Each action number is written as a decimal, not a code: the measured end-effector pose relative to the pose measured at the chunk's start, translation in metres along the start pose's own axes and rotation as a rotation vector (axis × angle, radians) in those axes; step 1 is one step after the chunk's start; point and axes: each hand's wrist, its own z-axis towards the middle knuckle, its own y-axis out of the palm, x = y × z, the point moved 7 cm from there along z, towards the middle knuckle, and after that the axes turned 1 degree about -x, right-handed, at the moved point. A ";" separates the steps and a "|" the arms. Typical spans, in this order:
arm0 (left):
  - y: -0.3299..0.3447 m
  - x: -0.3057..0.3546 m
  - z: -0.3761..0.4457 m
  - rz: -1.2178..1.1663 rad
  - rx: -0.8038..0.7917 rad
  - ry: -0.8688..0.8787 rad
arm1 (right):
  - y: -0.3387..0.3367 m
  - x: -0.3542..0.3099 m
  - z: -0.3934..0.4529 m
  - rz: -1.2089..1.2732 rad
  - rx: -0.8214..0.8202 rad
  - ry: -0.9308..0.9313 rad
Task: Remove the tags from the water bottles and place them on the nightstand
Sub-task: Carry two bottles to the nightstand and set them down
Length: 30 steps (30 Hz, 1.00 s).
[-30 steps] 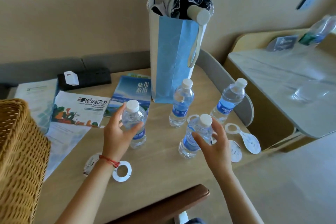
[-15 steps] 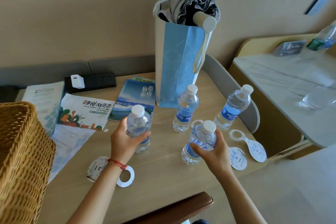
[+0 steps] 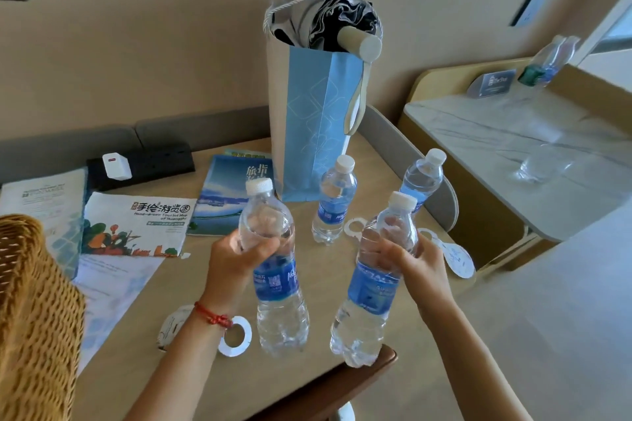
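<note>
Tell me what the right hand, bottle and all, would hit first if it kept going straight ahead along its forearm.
Probably the standing water bottle near the blue paper bag, ahead of the right hand; depth is hard to judge.

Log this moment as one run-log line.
left hand: holds bottle, lifted | right hand: holds second bottle, lifted | two bottles on table | tags off, on table

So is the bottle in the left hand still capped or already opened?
Capped. The bottle in the left hand has its white cap seated on the neck, and no tag hangs there. Whether the seal is broken cannot be told.
</note>
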 end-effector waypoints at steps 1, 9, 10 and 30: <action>0.004 -0.001 -0.002 -0.024 -0.028 -0.016 | -0.002 -0.002 -0.004 0.007 0.005 0.000; 0.054 0.017 -0.035 -0.127 -0.203 -0.064 | -0.039 -0.015 -0.043 0.095 0.076 0.004; 0.062 0.020 -0.039 -0.126 -0.218 -0.066 | -0.045 -0.017 -0.048 0.103 0.084 -0.002; 0.337 -0.009 -0.203 -0.070 -0.549 -0.049 | -0.339 -0.007 -0.217 0.055 0.473 -0.072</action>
